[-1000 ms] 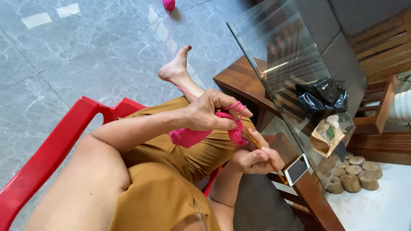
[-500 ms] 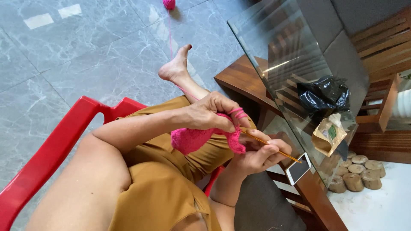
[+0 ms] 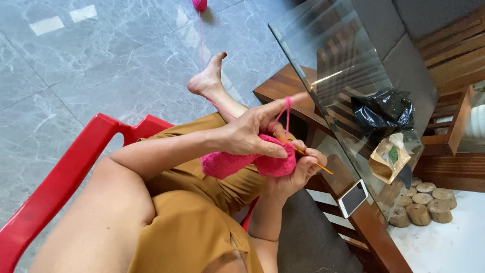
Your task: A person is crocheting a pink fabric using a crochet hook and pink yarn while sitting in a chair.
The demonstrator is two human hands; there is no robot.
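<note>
A fluffy pink crochet piece rests over my lap, pinched by my left hand. That hand's index finger points out straight, with a strand of pink yarn looped over it. My right hand comes up from below, holding a thin orange crochet hook against the piece's right end. The yarn runs up past my bare foot to a pink yarn ball on the floor.
I sit in a red plastic chair on a grey marble floor. To the right stands a glass-topped wooden table with a black plastic bag, a brown paper packet and a phone. Wood rounds lie beyond.
My left index finger has straightened and lifted the yarn loop higher. The hook's tip has slid out to the right of the pink piece.
</note>
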